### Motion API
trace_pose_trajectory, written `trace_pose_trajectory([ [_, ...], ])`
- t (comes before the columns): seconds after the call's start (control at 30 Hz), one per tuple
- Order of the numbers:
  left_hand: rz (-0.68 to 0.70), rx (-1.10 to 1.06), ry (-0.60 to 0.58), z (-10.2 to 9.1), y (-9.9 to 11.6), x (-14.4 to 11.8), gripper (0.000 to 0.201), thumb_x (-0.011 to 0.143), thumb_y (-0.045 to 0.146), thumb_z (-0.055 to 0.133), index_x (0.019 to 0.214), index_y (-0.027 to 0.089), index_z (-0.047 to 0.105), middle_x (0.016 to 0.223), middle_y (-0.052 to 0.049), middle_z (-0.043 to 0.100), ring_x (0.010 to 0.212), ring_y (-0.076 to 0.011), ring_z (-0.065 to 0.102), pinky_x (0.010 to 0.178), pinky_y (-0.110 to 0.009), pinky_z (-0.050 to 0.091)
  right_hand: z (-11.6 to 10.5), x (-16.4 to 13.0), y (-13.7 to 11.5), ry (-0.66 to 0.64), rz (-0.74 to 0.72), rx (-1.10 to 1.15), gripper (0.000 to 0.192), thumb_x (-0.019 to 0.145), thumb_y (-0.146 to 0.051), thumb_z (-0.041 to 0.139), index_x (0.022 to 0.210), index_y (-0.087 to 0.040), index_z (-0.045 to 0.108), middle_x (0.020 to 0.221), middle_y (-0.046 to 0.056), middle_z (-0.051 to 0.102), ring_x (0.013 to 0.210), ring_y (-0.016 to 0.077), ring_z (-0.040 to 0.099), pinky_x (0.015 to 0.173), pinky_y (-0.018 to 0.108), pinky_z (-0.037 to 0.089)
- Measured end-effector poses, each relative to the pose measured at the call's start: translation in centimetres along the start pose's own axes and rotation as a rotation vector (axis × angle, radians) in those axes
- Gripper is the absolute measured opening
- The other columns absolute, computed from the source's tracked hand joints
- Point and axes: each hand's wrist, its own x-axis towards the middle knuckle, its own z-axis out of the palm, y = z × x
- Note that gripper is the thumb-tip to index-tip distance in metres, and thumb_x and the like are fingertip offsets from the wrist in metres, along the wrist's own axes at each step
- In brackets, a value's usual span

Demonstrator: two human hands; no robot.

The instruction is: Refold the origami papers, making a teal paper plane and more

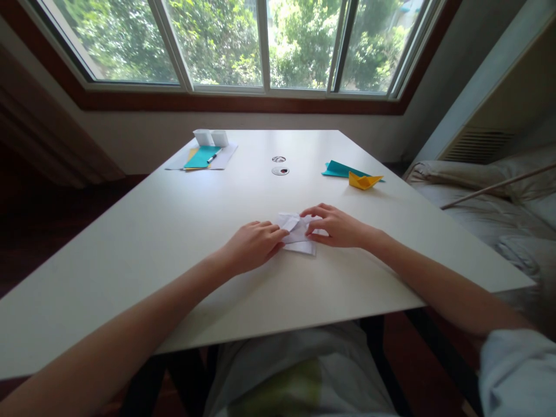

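A small folded sheet of white paper lies on the table in front of me, with creased flaps on its upper side and a straight strip along its near edge. My left hand grips its left side, thumb and fingertips closed on the edge. From the right, my right hand holds the other side with curved fingers, its fingertips on the flaps. The fingers partly cover both ends of the paper.
On the white table, a yellow paper boat and a teal folded paper plane stand at the back right. At the back left are white paper boxes, teal paper and a pen. Round metal inserts sit mid-table.
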Motion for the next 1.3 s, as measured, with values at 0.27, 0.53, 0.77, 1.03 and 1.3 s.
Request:
trace_pose_trajectory([
  [0.27, -0.075, 0.003, 0.023, 0.0, -0.2, -0.2, 0.023, 0.088, 0.022, 0.041, 0.094, 0.024, 0.063, 0.086, -0.001, 0.066, 0.087, -0.0184, 0.058, 0.071, -0.029, 0.041, 0.3, 0.4, -0.3, -0.072, 0.025, 0.075, 0.023, 0.084, -0.028, 0.051, 0.105, -0.020, 0.057, 0.102, 0.008, 0.063, 0.101, 0.0216, 0.053, 0.088, 0.038, 0.041],
  [0.53, -0.470, 0.078, 0.034, -0.3, -1.1, -0.2, 0.033, 0.086, 0.036, 0.038, 0.083, 0.023, 0.068, 0.086, -0.005, 0.067, 0.085, -0.0234, 0.057, 0.068, -0.033, 0.041, 0.6, 0.4, -0.4, -0.080, 0.042, 0.114, 0.025, 0.085, -0.031, 0.049, 0.106, -0.021, 0.061, 0.101, 0.009, 0.062, 0.095, 0.0205, 0.055, 0.083, 0.035, 0.043],
  [0.77, -0.549, -0.196, 0.057, 0.6, -1.3, 0.2, 0.031, 0.082, 0.044, 0.043, 0.088, 0.026, 0.068, 0.104, -0.004, 0.063, 0.106, -0.0270, 0.047, 0.084, -0.041, 0.038, 1.0, 0.3, -0.7, -0.032, 0.065, 0.067, 0.025, 0.084, -0.031, 0.051, 0.104, -0.020, 0.062, 0.100, 0.009, 0.062, 0.090, 0.0205, 0.055, 0.080, 0.034, 0.043],
  [1.03, -0.620, -0.331, 0.105, 1.3, -1.7, 0.3, 0.022, 0.076, 0.042, 0.053, 0.082, 0.025, 0.066, 0.097, -0.004, 0.065, 0.103, -0.0296, 0.048, 0.083, -0.048, 0.037, 1.1, 0.7, -1.5, -0.014, 0.129, 0.082, 0.020, 0.084, -0.030, 0.052, 0.097, -0.022, 0.065, 0.091, 0.007, 0.064, 0.084, 0.0189, 0.056, 0.077, 0.032, 0.041],
  [1.3, -0.627, -0.348, 0.082, 0.8, -1.4, 0.4, 0.022, 0.077, 0.041, 0.052, 0.080, 0.025, 0.066, 0.085, -0.003, 0.066, 0.099, -0.0283, 0.051, 0.081, -0.045, 0.039, 1.4, 0.8, -0.4, 0.124, 0.328, 0.192, 0.018, 0.085, -0.031, 0.047, 0.087, -0.018, 0.060, 0.090, 0.006, 0.063, 0.084, 0.0183, 0.054, 0.077, 0.032, 0.041],
])
